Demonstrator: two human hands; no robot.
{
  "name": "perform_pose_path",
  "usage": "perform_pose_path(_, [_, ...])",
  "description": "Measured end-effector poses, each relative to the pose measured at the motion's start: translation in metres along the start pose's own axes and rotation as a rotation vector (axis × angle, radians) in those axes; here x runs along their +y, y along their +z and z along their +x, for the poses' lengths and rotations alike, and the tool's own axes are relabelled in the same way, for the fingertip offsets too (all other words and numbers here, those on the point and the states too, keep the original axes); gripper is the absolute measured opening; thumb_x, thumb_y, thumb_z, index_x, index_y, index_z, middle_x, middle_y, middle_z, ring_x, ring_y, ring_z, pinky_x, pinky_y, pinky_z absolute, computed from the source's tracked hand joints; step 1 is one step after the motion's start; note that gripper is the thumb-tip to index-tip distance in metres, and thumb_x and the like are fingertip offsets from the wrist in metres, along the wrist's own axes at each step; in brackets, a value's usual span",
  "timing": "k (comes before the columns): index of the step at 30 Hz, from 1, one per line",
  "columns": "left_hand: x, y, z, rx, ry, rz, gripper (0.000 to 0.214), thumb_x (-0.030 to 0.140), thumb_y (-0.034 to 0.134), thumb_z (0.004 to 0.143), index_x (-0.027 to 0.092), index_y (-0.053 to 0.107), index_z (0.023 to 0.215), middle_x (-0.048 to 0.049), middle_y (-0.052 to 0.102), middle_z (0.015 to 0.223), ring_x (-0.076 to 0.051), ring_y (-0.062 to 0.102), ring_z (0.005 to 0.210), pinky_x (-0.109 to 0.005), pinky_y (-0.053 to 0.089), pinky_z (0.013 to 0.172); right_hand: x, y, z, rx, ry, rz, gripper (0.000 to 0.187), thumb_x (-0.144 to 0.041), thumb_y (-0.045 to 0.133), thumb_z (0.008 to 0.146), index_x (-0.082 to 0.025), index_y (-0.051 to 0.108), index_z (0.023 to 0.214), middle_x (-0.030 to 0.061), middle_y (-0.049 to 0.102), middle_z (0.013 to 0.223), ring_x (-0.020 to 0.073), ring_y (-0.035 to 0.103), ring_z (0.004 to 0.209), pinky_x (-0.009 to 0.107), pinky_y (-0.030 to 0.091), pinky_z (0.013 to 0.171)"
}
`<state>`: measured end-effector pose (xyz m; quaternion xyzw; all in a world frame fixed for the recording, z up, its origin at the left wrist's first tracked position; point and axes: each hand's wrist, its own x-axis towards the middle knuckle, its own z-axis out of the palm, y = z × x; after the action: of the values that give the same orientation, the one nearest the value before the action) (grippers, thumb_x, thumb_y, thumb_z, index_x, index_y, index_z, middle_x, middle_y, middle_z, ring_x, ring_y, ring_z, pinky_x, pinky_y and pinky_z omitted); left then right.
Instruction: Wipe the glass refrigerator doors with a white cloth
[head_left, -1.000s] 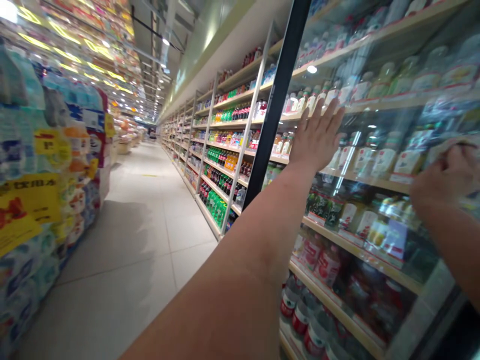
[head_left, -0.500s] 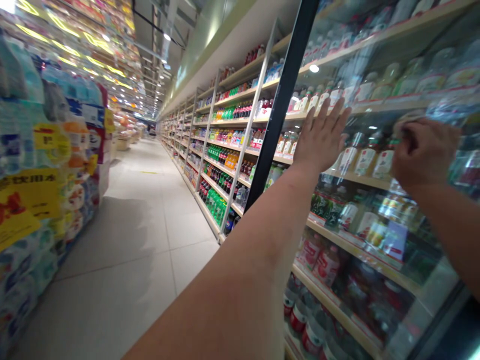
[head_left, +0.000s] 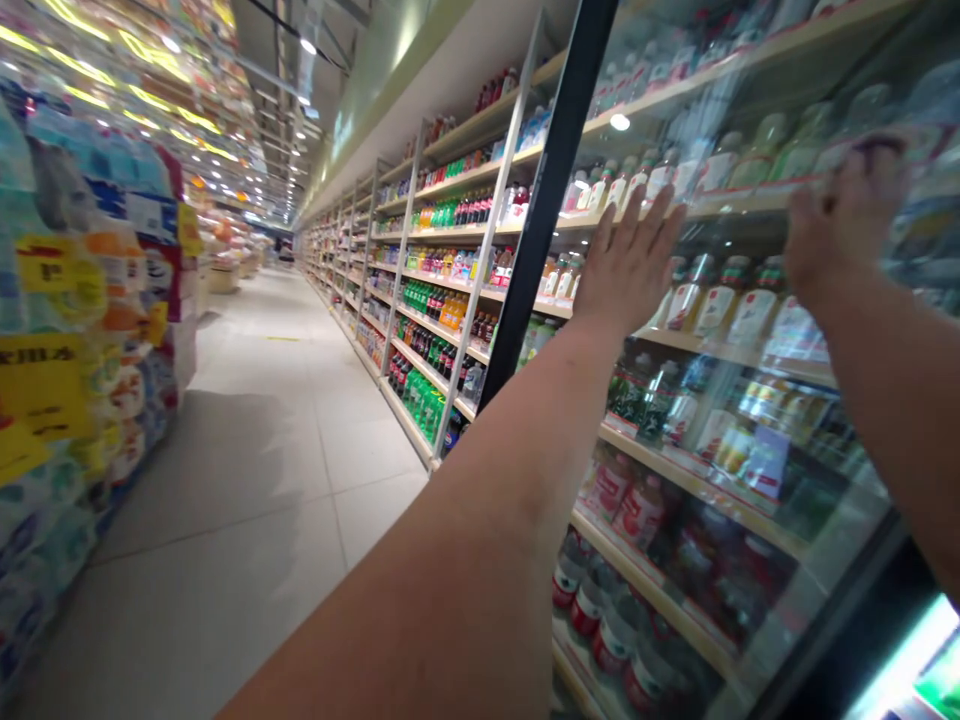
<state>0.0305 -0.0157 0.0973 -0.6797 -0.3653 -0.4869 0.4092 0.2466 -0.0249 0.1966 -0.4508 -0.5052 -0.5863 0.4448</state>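
Observation:
My left hand [head_left: 628,265] is open, its fingers spread flat against the glass door [head_left: 757,500] of a drinks cooler, just right of the door's black frame [head_left: 550,190]. Further right and higher, my right hand [head_left: 844,220] is held against the same glass with its fingers curled round something blurred that I cannot make out; a dark edge shows at its fingertips. Behind the glass, rows of bottled drinks [head_left: 716,300] stand on wooden shelves.
Open shelves of soft drinks [head_left: 435,300] run down the right side of a long aisle. The tiled floor [head_left: 262,470] stretches away ahead. A tall stack of wrapped water packs [head_left: 67,330] with yellow price signs stands at the left.
My right hand has moved up and left across the glass, from mid-shelf height to the upper shelf. My left hand stays flat in the same spot.

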Motion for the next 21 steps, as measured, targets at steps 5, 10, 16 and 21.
perform_pose_path(5, [0.0,0.003,0.001,0.044,-0.004,-0.051,0.063,0.037,0.03,0.104,0.02,0.023,0.164,0.0061,0.017,0.17,-0.024,-0.004,0.158,-0.046,0.003,0.133,-0.033,-0.014,-0.062,-0.144,-0.298,0.218,0.05,-0.032,0.05,0.102,-0.013,0.049,0.148,0.0146,0.046,0.157,0.0268,0.029,0.151,0.05,0.024,0.123])
perform_pose_path(10, [-0.001,0.003,0.001,0.052,0.0,-0.011,0.062,0.038,0.028,0.104,0.019,0.025,0.164,0.003,0.019,0.17,-0.026,0.005,0.159,-0.048,0.007,0.133,-0.015,-0.018,-0.111,-0.027,-0.362,0.26,0.049,-0.033,0.043,0.102,-0.013,0.056,0.144,0.0148,0.054,0.15,0.0246,0.039,0.145,0.044,0.031,0.122])
perform_pose_path(16, [-0.001,0.004,0.0,0.074,0.008,0.05,0.067,0.036,0.041,0.1,0.017,0.028,0.163,-0.0015,0.021,0.17,-0.029,0.014,0.158,-0.05,0.016,0.132,0.089,0.014,-0.116,0.11,0.24,0.082,0.05,-0.021,0.047,0.085,-0.009,0.068,0.129,0.023,0.06,0.138,0.0332,0.053,0.13,0.048,0.04,0.11])
perform_pose_path(21, [0.0,0.003,0.0,0.054,0.005,0.038,0.062,0.037,0.029,0.105,0.017,0.028,0.163,-0.0014,0.021,0.17,-0.029,0.011,0.158,-0.05,0.014,0.132,0.145,0.027,-0.129,0.219,0.639,-0.033,0.045,-0.013,0.048,0.081,-0.019,0.072,0.118,0.0206,0.065,0.124,0.0335,0.054,0.122,0.056,0.039,0.102])
